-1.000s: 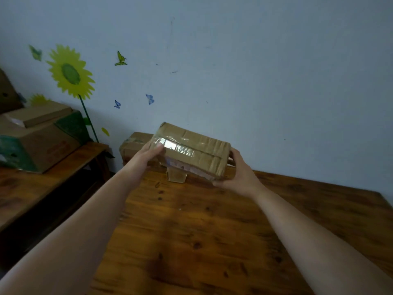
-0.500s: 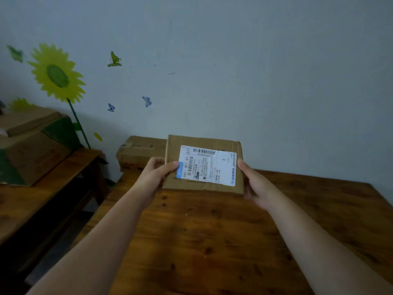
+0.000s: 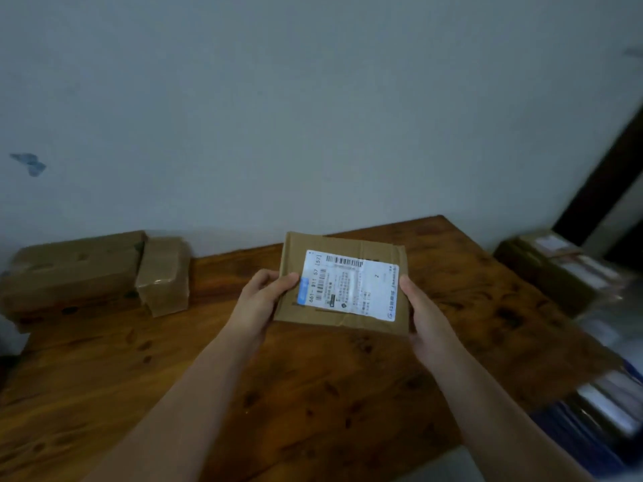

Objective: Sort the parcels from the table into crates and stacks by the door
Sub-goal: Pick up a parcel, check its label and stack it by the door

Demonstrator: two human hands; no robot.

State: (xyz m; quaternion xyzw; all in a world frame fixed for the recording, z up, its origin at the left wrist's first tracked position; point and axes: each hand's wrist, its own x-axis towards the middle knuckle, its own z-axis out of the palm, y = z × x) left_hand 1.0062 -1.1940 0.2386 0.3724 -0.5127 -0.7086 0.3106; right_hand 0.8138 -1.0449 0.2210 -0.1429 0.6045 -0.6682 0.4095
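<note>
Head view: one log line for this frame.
left hand: grips parcel left edge | right hand: grips right edge | parcel: above table, label toward camera | large box, small box: on table, far left

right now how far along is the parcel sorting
Done: a stack of parcels shows beyond the right end of the table, though blurred. In hand: the left hand and right hand hold a flat labelled parcel above the table, label up. Left: a large brown box and a small taped parcel sit at its far left.

Matt cardboard parcel, glossy wood table
</note>
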